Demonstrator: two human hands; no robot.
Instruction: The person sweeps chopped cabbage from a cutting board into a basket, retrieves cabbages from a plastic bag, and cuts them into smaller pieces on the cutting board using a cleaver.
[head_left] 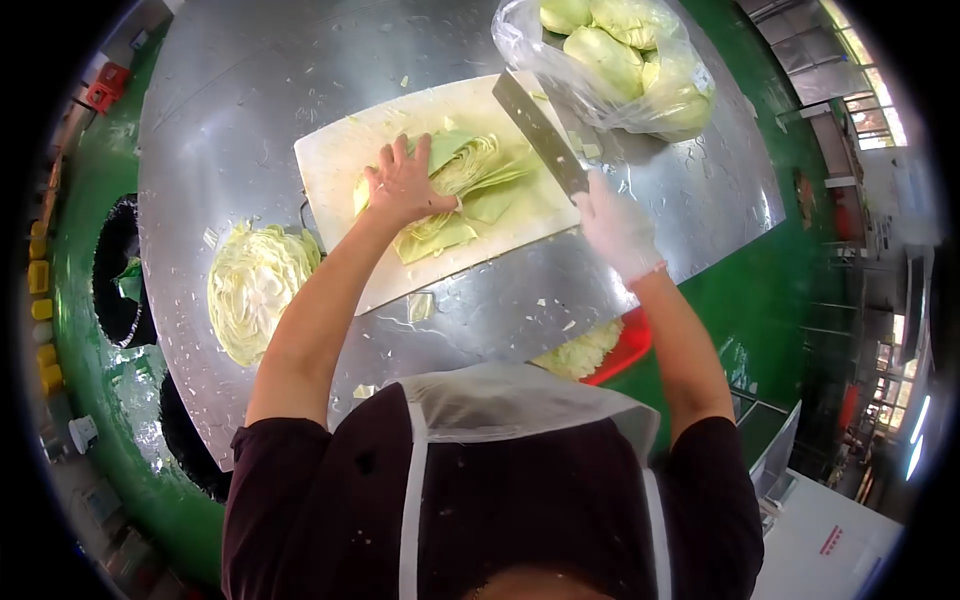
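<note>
Pressing cabbage [455, 190] with left hand [405, 185] — right hand [615, 225] grips cleaver [540, 130]

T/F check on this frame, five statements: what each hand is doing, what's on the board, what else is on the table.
1. The left hand presses down on the cabbage piece on the cutting board. True.
2. The right hand is bare. False: it wears a thin white glove; the left hand is the bare one.
3. The right hand holds a cleaver with its blade over the board. True.
4. The clear plastic bag at the table's far edge holds carrots. False: it holds pale green cabbages.
5. A cut cabbage half lies on the steel table, left of the board. True.
</note>
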